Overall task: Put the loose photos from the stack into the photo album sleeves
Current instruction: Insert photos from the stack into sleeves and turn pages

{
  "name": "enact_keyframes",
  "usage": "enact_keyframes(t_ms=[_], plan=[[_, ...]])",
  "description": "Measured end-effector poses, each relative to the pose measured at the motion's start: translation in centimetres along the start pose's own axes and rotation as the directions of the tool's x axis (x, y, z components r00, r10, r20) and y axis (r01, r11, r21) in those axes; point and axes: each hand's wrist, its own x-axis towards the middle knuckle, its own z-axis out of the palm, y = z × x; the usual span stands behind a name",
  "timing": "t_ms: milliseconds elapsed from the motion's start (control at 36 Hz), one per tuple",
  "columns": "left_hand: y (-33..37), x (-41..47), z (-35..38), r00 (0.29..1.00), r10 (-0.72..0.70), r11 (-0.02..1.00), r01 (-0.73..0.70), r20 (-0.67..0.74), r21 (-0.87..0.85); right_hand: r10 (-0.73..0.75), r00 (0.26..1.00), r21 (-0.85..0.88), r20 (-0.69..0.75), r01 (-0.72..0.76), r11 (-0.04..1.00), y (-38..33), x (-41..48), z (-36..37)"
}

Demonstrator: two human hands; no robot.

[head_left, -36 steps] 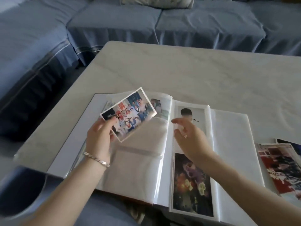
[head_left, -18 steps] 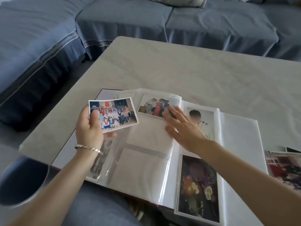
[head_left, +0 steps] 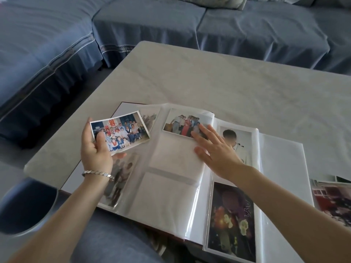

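Observation:
An open photo album [head_left: 171,188] lies at the near edge of a pale table [head_left: 218,84]. My left hand [head_left: 96,149] grips a loose group photo [head_left: 122,132] by its left end, holding it above the album's left side. My right hand [head_left: 214,149] lies flat with straight, spread fingers on a turned sleeve page, its fingertips touching a group photo [head_left: 180,123] in the top sleeve. Below that photo the page's two sleeves look blank. A portrait [head_left: 235,141] and a dark flower photo [head_left: 231,221] fill sleeves on the right. The loose photo stack [head_left: 334,198] sits at the far right edge.
A blue sofa [head_left: 133,21] wraps around the table's far and left sides. A cushion [head_left: 220,1] rests on it at the top. The album's near edge overhangs the table above my lap. A blue rounded object [head_left: 24,204] sits at the lower left.
My left hand swung the loose photo from tilted over the page to level at the left. My right hand moved onto the sleeve page and flattened it.

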Motion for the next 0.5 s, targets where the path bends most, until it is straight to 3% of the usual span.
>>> enact_keyframes(t_ms=[278,500], plan=[[-0.6,1.6,-1.6,0.978,-0.152,0.988,0.152,0.145,0.008,0.016,1.000,0.010,0.013,-0.016,1.000,-0.1,0.1,-0.1],[-0.8,2.1,-2.7,0.883,-0.265,0.955,0.187,0.387,0.229,0.028,0.999,0.011,0.035,-0.028,1.000,-0.2,0.1,-0.4]])
